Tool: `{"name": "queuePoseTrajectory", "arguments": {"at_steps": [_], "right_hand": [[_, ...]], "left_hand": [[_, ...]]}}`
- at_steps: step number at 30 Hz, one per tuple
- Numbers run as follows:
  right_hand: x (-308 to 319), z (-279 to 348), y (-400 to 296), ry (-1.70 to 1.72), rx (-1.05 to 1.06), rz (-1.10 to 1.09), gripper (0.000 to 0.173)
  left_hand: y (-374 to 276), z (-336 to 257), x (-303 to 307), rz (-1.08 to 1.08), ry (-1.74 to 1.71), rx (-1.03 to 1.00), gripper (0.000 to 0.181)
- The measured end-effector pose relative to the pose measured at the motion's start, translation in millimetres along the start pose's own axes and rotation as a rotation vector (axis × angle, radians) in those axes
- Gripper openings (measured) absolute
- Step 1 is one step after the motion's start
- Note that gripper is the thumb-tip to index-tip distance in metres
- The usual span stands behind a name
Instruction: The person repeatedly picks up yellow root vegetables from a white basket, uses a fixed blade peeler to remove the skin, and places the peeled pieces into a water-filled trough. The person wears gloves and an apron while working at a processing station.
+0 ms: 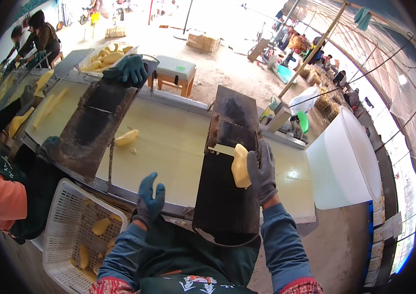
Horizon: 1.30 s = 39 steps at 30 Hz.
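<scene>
In front of me a long black slicing board (228,183) lies across the trough, with a pale strip (226,149) at its blade slot. A peeled yellow vegetable chunk (241,167) with cut facets rests on the board's right half. My right hand (263,171), in a grey glove, is close against the chunk's right side, its fingers straight along the board's edge. No grip around the chunk shows. My left hand (151,198), in a blue-grey glove, hovers over the trough's near edge, empty, fingers spread.
Cloudy liquid fills the metal trough (164,161), where a yellow piece (127,137) floats. At left are a second board (90,132), a co-worker's sleeve (6,194) and a white crate (55,235) of yellow pieces. A large white tub (344,165) stands right; a padded stool (175,68) stands beyond.
</scene>
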State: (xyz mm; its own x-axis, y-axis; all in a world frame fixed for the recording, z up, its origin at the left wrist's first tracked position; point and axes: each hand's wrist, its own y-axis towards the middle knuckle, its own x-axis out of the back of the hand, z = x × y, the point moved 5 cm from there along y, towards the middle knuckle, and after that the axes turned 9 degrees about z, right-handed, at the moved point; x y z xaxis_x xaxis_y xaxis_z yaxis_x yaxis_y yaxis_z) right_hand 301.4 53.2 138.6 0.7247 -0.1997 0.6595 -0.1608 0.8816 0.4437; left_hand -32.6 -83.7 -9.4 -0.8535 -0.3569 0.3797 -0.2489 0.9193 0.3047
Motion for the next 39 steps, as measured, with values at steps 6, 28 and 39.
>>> {"name": "queuePoseTrajectory", "arguments": {"at_steps": [6, 28, 39], "right_hand": [[-52.8, 3.5, 10.2, -0.353, 0.107, 0.031, 0.044], [-82.1, 100.0, -90.2, -0.372, 0.150, 0.211, 0.057], [-120.7, 135.0, -103.2, 0.013, 0.155, 0.358, 0.045]], "left_hand": [[6.9, 29.2, -9.2, 0.124, 0.446, -0.036, 0.038], [-7.2, 17.4, 23.5, 0.018, -0.016, -0.091, 0.032], [-332.5, 181.1, 289.7, -0.181, -0.177, 1.043, 0.050]]}}
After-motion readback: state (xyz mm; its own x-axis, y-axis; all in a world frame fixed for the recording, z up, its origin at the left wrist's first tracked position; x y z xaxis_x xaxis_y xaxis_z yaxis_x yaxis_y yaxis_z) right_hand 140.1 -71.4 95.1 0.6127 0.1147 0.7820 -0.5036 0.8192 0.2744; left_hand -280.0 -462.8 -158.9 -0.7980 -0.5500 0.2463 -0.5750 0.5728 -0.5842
